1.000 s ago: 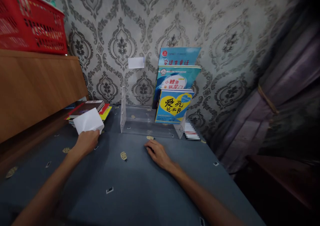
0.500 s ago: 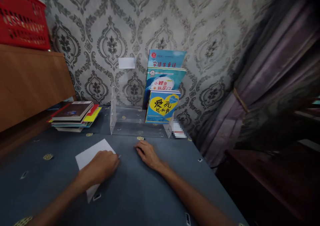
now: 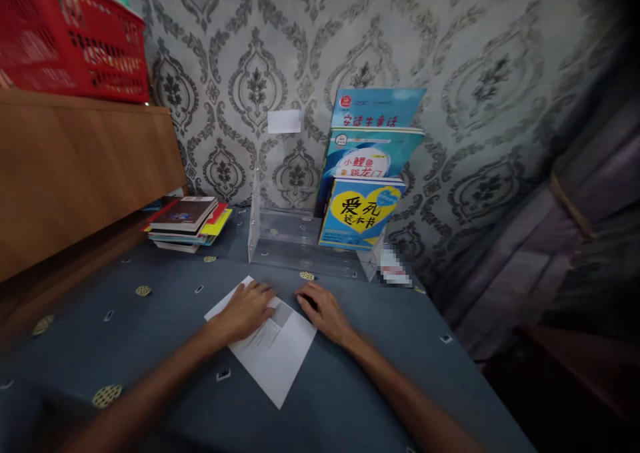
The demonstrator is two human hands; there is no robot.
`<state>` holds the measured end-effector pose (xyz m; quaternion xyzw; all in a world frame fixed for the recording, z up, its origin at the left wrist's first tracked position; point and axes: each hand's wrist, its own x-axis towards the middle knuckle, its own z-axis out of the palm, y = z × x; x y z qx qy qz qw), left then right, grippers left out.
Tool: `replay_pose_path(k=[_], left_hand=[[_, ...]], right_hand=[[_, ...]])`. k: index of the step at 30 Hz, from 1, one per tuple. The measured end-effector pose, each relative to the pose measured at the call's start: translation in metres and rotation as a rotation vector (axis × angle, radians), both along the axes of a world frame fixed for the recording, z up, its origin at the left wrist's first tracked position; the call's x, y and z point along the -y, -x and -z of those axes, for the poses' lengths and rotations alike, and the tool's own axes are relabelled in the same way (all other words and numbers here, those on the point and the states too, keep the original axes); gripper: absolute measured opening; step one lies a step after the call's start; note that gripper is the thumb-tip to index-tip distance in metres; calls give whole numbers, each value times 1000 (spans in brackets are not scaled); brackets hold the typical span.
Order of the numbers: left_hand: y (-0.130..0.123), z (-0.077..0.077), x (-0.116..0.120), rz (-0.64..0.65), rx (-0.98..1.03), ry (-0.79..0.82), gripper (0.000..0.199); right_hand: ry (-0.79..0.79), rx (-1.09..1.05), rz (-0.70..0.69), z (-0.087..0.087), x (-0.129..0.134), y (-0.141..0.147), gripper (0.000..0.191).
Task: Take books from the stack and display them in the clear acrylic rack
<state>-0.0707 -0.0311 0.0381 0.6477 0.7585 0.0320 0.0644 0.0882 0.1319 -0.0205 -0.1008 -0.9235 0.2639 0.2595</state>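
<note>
A white paper sheet (image 3: 280, 366) with a small block of print and a grey patch lies at a slant on the table. My left hand (image 3: 247, 309) rests on its upper left part, fingers stretched out flat and covering some of the print. Beside the sheet's right corner, my right hand (image 3: 324, 309) lies on the cloth, loosely curled with a gap between thumb and fingers; nothing shows in it. Behind the hands stands a clear acrylic rack (image 3: 285, 249). In its right side lean several books, the front one blue with a yellow heart (image 3: 361, 214).
A stack of books (image 3: 185, 223) lies on the left of the dark patterned tablecloth (image 3: 170, 333). Further left, a red basket (image 3: 105, 59) sits on a wooden cabinet (image 3: 95, 173). At right are a small blurred-out item (image 3: 395, 266) and a curtain (image 3: 520, 266).
My left hand has flattened from a closed shape onto the paper, which now lies spread further right with its printed part showing. The right hand has barely moved; the view has turned left.
</note>
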Motion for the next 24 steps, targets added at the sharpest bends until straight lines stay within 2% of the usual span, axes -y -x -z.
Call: replay_pose_path(k=[3,6,10,12,14,20,24], left_hand=[[14,8,2,-83,-28,-26,38],[19,8,2,-93,-27,-31,36],[17,1,-1,-126,-96,-7,32],[16,-1,-2,-137,-143,-5,34],[16,-1,-3,-154,-162,-2,36],[13,5,-6,-194,-202,-1,36],[15,8,-7,-205,-189,-31,31]], right_hand=[[-144,86,13,-9,17,-4,19],[-285,150,-69,-18,48,-6,21],[-306,193,-287,-21,91,-9,40],[-290,232,-350,-19,102,-11,45],[-263,263,-353,-18,101,-12,45],[-217,234,-322,-18,71,-16,45],[-167,206,-325,-15,62,-15,41]])
